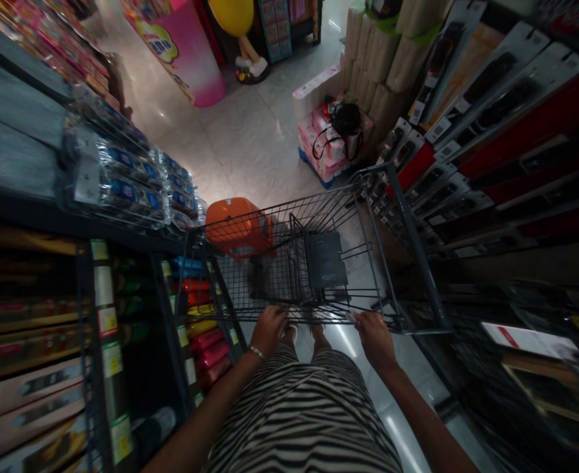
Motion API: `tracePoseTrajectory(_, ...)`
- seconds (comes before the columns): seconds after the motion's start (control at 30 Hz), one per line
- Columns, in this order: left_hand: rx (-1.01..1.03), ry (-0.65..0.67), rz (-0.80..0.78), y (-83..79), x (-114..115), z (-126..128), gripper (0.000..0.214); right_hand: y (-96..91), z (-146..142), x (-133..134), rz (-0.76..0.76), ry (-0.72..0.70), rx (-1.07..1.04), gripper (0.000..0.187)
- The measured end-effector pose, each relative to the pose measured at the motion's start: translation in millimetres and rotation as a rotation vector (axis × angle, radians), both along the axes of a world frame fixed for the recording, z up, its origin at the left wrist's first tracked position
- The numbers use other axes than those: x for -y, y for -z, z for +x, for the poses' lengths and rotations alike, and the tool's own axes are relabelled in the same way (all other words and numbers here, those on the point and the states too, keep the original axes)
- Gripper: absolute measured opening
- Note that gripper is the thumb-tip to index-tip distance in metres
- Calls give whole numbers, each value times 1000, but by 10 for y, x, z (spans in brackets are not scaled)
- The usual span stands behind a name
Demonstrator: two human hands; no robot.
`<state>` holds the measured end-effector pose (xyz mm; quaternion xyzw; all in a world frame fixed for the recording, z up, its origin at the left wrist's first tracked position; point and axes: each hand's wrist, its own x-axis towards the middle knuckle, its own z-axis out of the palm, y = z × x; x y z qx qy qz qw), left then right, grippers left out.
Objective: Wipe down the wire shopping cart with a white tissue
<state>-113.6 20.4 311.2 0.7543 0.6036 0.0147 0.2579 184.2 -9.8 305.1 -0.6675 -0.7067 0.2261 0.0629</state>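
Here, left hand (268,330), right hand (376,339) on cart handle (321,320); labels (107,321) illegible.

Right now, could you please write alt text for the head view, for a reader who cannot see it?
A person's left hand and right hand grip a wire cart in a dim shop aisle. An orange stool stands ahead on the left, with stocked shelves on both sides.

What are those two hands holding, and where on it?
The left hand and right hand both grip the shopping cart by its rear handle bar.
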Motion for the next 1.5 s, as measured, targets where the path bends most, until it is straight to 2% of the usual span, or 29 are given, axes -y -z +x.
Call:
tracePoseTrajectory(0.13,-119,38,-118,209,160,-8,21,78,-37,5,-57,-75,-5,34)
tracePoseTrajectory(0.3,-209,130,-236,383,60,42,29,130,-221,-43,-82,-195,-44,27)
tracePoseTrajectory(0.43,-241,178,-279,412,36,86,32,200,-566,-109,-114,-279,-81,26)
tracePoseTrajectory(0.57,-269,166,-294,367,65,127,33,263,-964,-172,-147,-334,-117,26)
tracePoseTrajectory(0.63,-274,158,-303,341,64,138,33,267,-1069,-198,-169,-350,-134,28)
tracePoseTrajectory(0.73,-271,141,-317,318,49,149,34,236,-1034,-237,-204,-359,-157,29)
tracePoseTrajectory(1.0,-284,71,-318,339,33,151,34,81,-509,-366,-304,-306,-194,32)
tracePoseTrajectory(1.17,-306,37,-281,318,89,-173,35,3,-401,-345,-331,-232,-153,30)
tracePoseTrajectory(1.27,-327,9,-264,290,136,-496,35,-24,-333,-307,-358,-125,-86,27)
tracePoseTrajectory(1.37,-340,-3,-262,282,151,-787,35,-47,-275,-288,-391,-1,-12,33)
tracePoseTrajectory(1.5,-318,47,-283,324,95,-1009,36,-74,-387,-287,-426,112,83,37)
